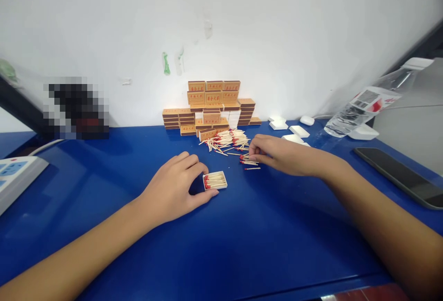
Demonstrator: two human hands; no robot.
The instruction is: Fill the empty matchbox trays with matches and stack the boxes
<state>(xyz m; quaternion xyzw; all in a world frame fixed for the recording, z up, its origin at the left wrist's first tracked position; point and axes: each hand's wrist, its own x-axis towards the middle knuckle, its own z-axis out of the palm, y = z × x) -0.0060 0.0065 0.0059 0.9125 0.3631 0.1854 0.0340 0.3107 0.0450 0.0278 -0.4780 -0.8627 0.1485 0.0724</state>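
Observation:
My left hand [176, 185] grips a small white matchbox tray [225, 183] at its left end, thumb on the near side and a fingertip at the far corner. Red-headed matches [215, 182] lie side by side inside it. My right hand [268, 153] is closed in a pinch at a small group of loose matches [247, 160] on the blue table [221, 241]; its fingertips partly hide their plain ends. A single match [252, 168] lies just in front. Behind, between the hands, spreads a larger heap of matches [230, 139].
Brown matchboxes [212, 98] are stacked against the wall. White empty trays [299, 131] lie at the back right, near a leaning clear bottle [367, 102] and a dark phone [401, 176]. A white power strip [20, 176] sits at the left edge.

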